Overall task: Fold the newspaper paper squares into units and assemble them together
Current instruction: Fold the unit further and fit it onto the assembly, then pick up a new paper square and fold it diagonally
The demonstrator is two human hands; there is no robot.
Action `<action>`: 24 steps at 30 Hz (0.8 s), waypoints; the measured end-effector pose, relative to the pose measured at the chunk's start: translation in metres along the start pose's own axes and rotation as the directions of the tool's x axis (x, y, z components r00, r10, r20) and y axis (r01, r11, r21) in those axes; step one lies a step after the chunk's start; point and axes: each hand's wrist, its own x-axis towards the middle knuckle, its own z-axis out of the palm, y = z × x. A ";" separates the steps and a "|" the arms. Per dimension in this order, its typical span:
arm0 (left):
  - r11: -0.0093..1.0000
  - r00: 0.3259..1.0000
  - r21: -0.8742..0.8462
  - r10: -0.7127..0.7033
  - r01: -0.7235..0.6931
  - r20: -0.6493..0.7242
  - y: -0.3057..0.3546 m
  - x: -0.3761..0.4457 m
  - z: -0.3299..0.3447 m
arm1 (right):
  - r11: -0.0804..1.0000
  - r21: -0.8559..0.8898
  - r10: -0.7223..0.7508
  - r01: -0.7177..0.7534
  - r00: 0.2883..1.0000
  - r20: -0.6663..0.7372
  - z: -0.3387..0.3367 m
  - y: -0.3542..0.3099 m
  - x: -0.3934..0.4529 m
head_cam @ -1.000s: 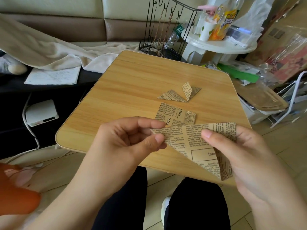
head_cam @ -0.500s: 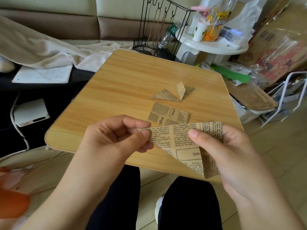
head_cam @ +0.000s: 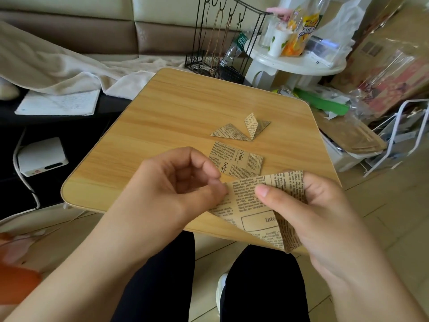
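Wooden table point(head_cam: 176, 108): light grain top, rounded corners, pale edge band, standing over tiled floor point(head_cam: 394, 228). On top, right of centre: folded paper units point(head_cam: 241, 130), two newsprint pieces touching at lower tips; left one flat triangle, right one creased, one flap raised. Just nearer: flat newspaper square point(head_cam: 236, 162), print side up, near-left corner hidden behind hand. Units and square close together, not touching. Far edge of table: black wire rack point(head_cam: 216, 66); whether it rests on top cannot be told.
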 end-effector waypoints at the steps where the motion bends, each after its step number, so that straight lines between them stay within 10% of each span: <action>1: 1.000 1.000 -0.013 0.008 -0.008 0.022 0.002 0.002 0.001 | 1.000 -0.006 0.002 -0.002 1.000 0.013 0.000 -0.001 0.000; 24: 0.986 0.993 0.138 0.080 -0.091 0.085 0.002 -0.001 0.005 | 0.994 -0.101 0.060 -0.052 0.995 0.076 -0.006 -0.009 -0.002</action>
